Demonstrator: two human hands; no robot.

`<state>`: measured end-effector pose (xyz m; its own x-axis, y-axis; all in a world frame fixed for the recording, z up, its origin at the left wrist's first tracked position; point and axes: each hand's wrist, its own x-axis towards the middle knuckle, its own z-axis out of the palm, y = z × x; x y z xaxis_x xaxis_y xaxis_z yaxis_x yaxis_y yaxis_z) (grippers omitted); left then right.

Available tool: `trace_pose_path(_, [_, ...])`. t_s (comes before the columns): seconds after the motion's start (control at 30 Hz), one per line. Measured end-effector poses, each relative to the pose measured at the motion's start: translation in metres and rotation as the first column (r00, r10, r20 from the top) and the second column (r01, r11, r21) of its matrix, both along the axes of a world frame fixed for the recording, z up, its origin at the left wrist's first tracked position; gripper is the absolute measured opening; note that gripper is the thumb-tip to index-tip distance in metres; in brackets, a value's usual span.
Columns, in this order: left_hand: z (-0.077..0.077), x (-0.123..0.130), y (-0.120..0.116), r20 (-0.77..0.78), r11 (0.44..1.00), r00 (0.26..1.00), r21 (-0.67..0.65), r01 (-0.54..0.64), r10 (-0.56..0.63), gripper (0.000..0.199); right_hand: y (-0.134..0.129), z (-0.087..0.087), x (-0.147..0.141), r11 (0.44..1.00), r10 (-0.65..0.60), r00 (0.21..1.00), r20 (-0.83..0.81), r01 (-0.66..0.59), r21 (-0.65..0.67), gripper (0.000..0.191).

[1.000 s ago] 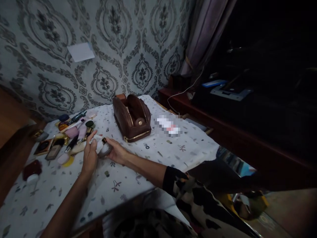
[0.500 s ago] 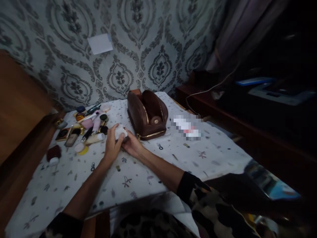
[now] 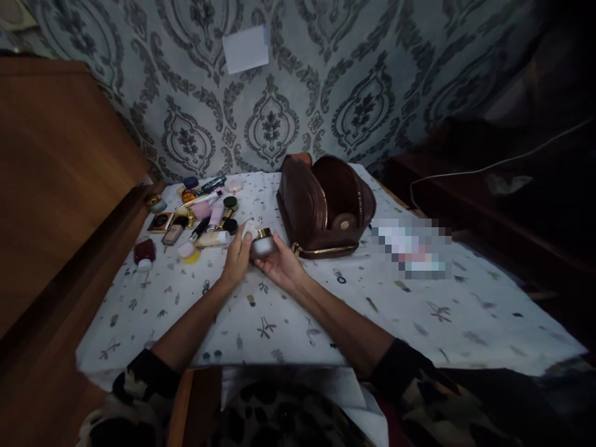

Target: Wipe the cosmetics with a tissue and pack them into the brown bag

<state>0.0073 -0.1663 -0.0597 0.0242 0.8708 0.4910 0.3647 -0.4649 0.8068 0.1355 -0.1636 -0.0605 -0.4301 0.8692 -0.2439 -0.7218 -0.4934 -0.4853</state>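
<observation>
Above the front middle of the table, my right hand [image 3: 283, 263] holds a frosted cosmetic jar [image 3: 263, 247] with a gold-rimmed dark lid. My left hand [image 3: 236, 257] is closed on a crumpled white tissue [image 3: 250, 228], close against the jar's left side. Whether the left fingers also grip the jar I cannot tell. Just right of my hands stands a brown cosmetic bag [image 3: 302, 217], its top unzipped and gaping. A cream tube [image 3: 212, 239] with a white cap lies left of my left hand.
Several cosmetics lie at the table's left, among them a foundation bottle [image 3: 174, 232], a yellow-and-white jar [image 3: 189, 252] and a dark red bottle [image 3: 144, 253]. A blurred-out item [image 3: 412, 248] lies right of the bag. A wooden cabinet [image 3: 60, 174] borders the left side.
The view has swung left, so everything sits further right. The jar's gold-rimmed lid and frosted body now show between my hands; before, the white tissue covered most of it.
</observation>
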Motion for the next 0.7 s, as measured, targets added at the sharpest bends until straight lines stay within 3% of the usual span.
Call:
trace_pose_path(0.17, [0.0005,-0.0022,0.0004,-0.046,0.999,0.999,0.04,0.001,0.001,0.053,-0.0032,0.0038,-0.0007,0.999,-0.048,0.998,-0.041,0.047,-0.018,0.015])
trace_pose_path(0.37, [0.0018,-0.004,-0.0031,-0.13,0.991,0.987,0.113,-0.075,0.09,0.046,-0.0021,0.0026,-0.0007,0.997,-0.07,0.997,-0.032,0.071,0.031,0.012])
trace_pose_path(0.7, [0.0082,-0.0035,-0.0068,-0.204,0.943,0.977,0.331,0.009,0.063,0.03,0.0013,0.0034,0.003,0.993,-0.109,0.99,-0.09,0.105,-0.051,0.018])
